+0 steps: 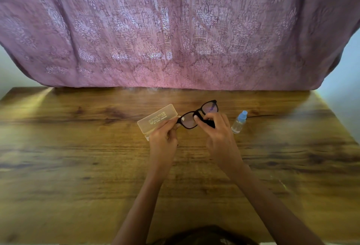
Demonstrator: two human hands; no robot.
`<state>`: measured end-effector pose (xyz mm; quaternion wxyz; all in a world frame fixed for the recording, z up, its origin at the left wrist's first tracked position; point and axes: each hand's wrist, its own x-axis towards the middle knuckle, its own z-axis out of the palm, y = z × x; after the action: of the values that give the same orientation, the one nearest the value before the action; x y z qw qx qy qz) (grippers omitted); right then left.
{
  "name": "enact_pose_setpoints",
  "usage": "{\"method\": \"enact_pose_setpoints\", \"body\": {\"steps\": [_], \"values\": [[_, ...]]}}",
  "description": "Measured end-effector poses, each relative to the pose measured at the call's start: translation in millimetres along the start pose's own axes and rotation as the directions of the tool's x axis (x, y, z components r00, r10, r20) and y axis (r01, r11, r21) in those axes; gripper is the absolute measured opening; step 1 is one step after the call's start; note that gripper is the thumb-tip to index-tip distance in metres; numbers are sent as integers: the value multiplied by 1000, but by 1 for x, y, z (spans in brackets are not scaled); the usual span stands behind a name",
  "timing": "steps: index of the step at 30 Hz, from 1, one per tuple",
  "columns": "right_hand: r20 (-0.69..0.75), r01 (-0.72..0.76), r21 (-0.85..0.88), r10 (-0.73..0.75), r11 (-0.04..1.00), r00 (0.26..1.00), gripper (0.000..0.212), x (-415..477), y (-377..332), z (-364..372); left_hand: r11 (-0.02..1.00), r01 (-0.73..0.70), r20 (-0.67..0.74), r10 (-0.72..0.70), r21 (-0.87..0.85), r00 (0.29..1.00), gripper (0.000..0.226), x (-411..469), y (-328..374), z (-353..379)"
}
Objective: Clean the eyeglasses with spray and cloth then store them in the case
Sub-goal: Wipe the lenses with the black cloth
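Black-framed eyeglasses (209, 106) are held above the wooden table (78, 157). My left hand (163, 139) grips their left end by the temple hinge. My right hand (220, 137) pinches a small black cloth (210, 123) against the frame near the nose bridge, thumb on the left lens. A translucent yellowish case (155, 120) lies shut on the table just left of the glasses, partly behind my left hand. A small clear spray bottle with a blue cap (239, 122) lies tilted on the table to the right of my right hand.
A pink patterned curtain (175, 30) hangs behind the table's far edge. Pale wall shows at both sides. The table's near edge sits by my body at the bottom of the view.
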<state>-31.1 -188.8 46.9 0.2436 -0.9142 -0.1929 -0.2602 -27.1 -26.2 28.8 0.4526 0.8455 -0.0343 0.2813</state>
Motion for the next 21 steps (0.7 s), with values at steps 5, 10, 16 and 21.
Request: {"method": "enact_pose_setpoints", "body": {"steps": [5,10,16,21], "values": [[-1,32,12,-32,999,999,49,-6,-7,3,1000,28,-14,-28,9,1000,29,0,0,0],[22,68,27,-68,997,997,46,-12,-17,8,999,30,-3,-30,17,1000,28,0,1,0],[35,96,-5,-95,995,995,43,-3,-25,10,999,-10,6,9,35,1000,32,-3,4,-1],[-22,-16,-6,16,1000,1000,41,3,-15,7,999,-4,-12,4,35,1000,30,-3,8,-1]]}}
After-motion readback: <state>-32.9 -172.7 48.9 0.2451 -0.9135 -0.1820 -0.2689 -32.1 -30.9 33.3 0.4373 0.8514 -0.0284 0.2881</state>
